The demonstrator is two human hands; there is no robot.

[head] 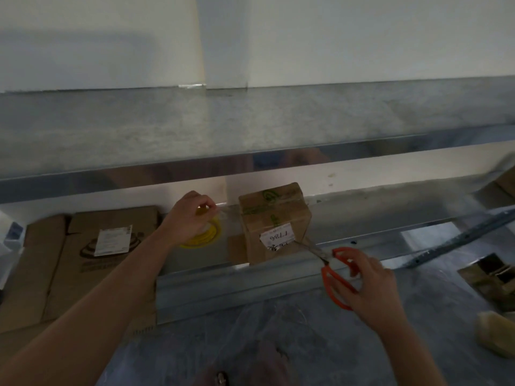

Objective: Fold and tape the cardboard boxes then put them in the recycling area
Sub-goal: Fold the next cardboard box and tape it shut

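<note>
A small brown cardboard box (274, 222) with green print and a white label stands on the metal ledge (239, 277) at centre. Left of it, my left hand (192, 217) grips a yellow-cored roll of clear tape (204, 236), and a strip of tape stretches from the roll to the box. My right hand (367, 282) holds orange-handled scissors (331, 266) by the loops, their blades pointing up-left at the box's lower right corner near the label.
Flattened cardboard boxes (75, 257) with a white label lie at the left against the wall. More cardboard (493, 277) lies on the grey floor at the right, with a yellowish object (496, 335) below it. A long metal shelf rail (250, 160) runs overhead.
</note>
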